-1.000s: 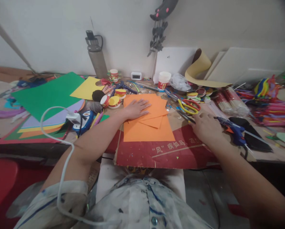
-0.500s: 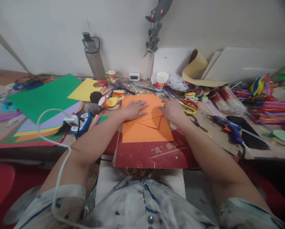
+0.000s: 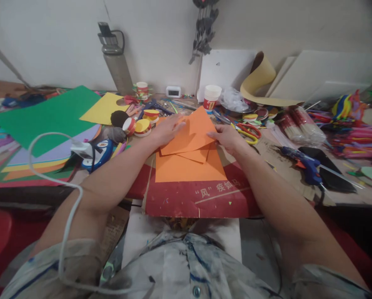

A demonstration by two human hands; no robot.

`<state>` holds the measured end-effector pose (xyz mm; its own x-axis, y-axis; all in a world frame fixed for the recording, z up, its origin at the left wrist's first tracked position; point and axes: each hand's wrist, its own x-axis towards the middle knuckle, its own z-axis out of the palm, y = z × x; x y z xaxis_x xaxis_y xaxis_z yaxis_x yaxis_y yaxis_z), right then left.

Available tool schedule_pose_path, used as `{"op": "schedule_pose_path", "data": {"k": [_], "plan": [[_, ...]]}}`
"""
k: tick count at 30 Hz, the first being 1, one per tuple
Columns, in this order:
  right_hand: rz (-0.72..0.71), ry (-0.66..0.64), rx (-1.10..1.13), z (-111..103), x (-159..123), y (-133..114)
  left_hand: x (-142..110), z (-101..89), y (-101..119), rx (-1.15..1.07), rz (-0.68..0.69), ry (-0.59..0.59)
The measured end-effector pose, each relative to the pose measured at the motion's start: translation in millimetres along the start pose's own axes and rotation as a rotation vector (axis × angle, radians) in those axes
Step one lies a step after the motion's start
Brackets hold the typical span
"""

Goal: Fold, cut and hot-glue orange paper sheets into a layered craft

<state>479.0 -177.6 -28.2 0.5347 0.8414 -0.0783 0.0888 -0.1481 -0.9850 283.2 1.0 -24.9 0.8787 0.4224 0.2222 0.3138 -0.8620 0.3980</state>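
Right hand (image 3: pixel 229 138) pinches orange sheet (image 3: pixel 192 135) at right; left hand (image 3: pixel 165 129) at left, pinch unclear; light grip avoids creases.

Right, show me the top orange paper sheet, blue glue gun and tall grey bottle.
Top orange paper sheet (image 3: pixel 194 132), head view: its middle.
Blue glue gun (image 3: pixel 310 169), head view: its body.
Tall grey bottle (image 3: pixel 117 71), head view: its side.
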Motion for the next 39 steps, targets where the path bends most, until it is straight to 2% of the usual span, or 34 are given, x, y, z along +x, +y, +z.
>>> {"op": "schedule_pose_path", "data": {"k": [3,7,10,15,19,23,30,36,39], "plan": [[-0.036,-0.079,0.176,-5,-8,-9,1,-9.0,-6,-0.07,-0.068,0.114],[-0.12,-0.165,0.282,-11,-20,-21,2,-18.2,-11,-0.224,-0.124,0.127],[-0.193,-0.119,0.301,-14,-21,-27,1,-23.8,-8,-0.412,-0.148,0.118],[-0.291,0.114,0.433,-16,-14,-29,-1,-26.9,4,-0.819,-0.203,0.178],[-0.271,0.059,0.429,-8,-14,-22,-1,-18.5,10,-1.014,-0.294,0.216],[-0.207,0.002,0.398,2,-15,-11,-1,-10.7,15,-1.16,-0.307,0.211],[-0.175,0.086,0.399,2,-6,-3,-5,-11.8,23,-1.283,-0.347,0.043],[-0.202,0.101,0.323,4,1,5,-7,-9.5,32,-1.277,-0.41,0.084],[-0.183,0.114,0.188,4,5,9,-6,-5.2,30,-1.213,-0.501,0.074]]}}
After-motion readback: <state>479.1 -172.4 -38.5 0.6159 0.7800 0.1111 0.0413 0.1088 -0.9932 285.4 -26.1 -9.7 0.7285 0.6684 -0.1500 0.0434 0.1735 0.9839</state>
